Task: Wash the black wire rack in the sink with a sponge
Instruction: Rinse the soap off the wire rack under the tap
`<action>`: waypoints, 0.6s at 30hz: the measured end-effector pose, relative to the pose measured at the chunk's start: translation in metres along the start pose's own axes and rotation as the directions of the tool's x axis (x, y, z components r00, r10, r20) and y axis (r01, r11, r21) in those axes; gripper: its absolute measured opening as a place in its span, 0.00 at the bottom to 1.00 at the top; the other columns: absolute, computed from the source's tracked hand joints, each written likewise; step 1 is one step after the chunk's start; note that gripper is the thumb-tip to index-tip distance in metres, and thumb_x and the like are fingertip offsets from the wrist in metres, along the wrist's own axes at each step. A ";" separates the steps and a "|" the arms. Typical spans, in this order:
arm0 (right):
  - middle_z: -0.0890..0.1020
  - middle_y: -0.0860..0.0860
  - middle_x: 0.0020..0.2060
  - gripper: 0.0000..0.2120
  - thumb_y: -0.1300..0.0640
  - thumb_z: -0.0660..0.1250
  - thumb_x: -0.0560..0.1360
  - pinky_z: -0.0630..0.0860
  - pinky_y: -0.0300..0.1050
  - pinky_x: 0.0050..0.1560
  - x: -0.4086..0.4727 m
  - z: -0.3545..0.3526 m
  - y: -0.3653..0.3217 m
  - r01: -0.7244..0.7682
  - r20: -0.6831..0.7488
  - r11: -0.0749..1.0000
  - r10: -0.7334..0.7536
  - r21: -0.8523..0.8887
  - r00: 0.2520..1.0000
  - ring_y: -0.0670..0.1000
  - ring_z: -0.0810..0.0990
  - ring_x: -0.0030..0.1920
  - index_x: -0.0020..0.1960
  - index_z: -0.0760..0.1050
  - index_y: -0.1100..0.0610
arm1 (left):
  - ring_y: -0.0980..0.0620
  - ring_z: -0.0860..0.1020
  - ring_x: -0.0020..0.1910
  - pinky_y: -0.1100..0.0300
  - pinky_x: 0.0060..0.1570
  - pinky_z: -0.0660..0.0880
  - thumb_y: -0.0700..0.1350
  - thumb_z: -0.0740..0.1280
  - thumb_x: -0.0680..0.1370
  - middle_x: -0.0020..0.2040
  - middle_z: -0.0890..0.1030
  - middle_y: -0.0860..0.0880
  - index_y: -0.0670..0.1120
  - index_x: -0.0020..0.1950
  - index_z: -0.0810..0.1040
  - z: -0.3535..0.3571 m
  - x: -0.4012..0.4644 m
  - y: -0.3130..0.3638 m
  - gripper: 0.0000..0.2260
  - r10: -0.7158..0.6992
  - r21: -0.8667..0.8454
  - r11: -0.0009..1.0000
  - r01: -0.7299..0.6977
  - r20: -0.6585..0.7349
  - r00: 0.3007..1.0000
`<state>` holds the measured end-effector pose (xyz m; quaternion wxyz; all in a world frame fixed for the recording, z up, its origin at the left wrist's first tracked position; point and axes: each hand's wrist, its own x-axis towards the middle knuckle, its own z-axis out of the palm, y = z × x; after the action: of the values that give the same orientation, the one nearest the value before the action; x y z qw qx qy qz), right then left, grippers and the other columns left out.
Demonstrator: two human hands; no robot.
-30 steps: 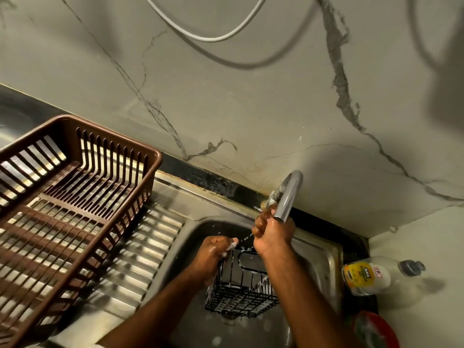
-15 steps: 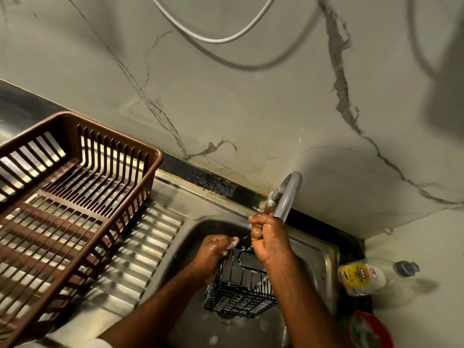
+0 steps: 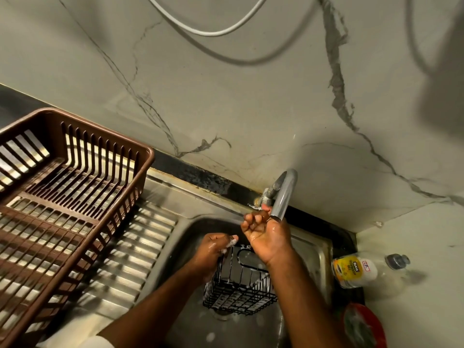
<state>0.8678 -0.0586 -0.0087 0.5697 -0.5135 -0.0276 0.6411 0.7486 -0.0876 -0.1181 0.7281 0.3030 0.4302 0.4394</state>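
The black wire rack (image 3: 238, 295) stands in the steel sink (image 3: 315, 249), over the drain, with foam on its wires. My left hand (image 3: 213, 249), soapy, grips the rack's upper left rim. My right hand (image 3: 266, 237) is raised just below the mouth of the grey faucet (image 3: 285, 194), palm turned up and wet, fingers curled in with nothing visible in them. Its fingertips lie close to the tap valve. No sponge can be made out in either hand.
A brown plastic dish basket (image 3: 148, 156) sits on the ribbed drainboard (image 3: 140, 247) at left. A clear bottle with a yellow label (image 3: 364, 270) lies on the counter right of the sink. Below it is a red dish (image 3: 376, 330) holding something pale green.
My right hand has turned from a fist against the faucet to palm-up under the spout. My left hand and the rack have stayed put.
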 end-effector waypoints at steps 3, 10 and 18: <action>0.76 0.53 0.28 0.07 0.64 0.60 0.79 0.74 0.44 0.41 0.001 -0.001 -0.001 0.014 -0.013 1.000 -0.014 0.027 1.000 0.52 0.77 0.36 0.44 0.74 0.59 | 0.51 0.61 0.28 0.55 0.32 0.56 0.53 0.76 0.65 0.28 0.64 0.48 0.47 0.28 0.69 0.000 0.001 -0.001 0.17 0.001 -0.001 1.000 -0.001 0.002 1.000; 0.80 0.57 0.36 0.14 0.67 0.54 0.80 0.76 0.44 0.45 0.000 -0.002 0.003 -0.016 -0.010 0.990 0.017 0.142 1.000 0.53 0.79 0.39 0.43 0.75 0.60 | 0.53 0.61 0.25 0.59 0.28 0.55 0.52 0.75 0.66 0.26 0.63 0.49 0.48 0.27 0.69 0.002 0.000 0.004 0.17 0.003 -0.012 1.000 -0.003 0.015 1.000; 0.71 0.48 0.24 0.10 0.67 0.54 0.79 0.59 0.37 0.19 0.001 0.006 0.007 0.188 -0.238 0.978 -0.204 -0.088 0.950 0.44 0.64 0.21 0.46 0.73 0.59 | 0.53 0.62 0.26 0.62 0.27 0.59 0.47 0.71 0.71 0.27 0.64 0.48 0.47 0.29 0.69 -0.001 -0.005 0.005 0.15 -0.016 0.019 1.000 0.016 0.010 1.000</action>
<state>0.8590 -0.0572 -0.0109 0.6127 -0.6017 -0.0287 0.5116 0.7446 -0.0894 -0.1123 0.7310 0.3086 0.4330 0.4277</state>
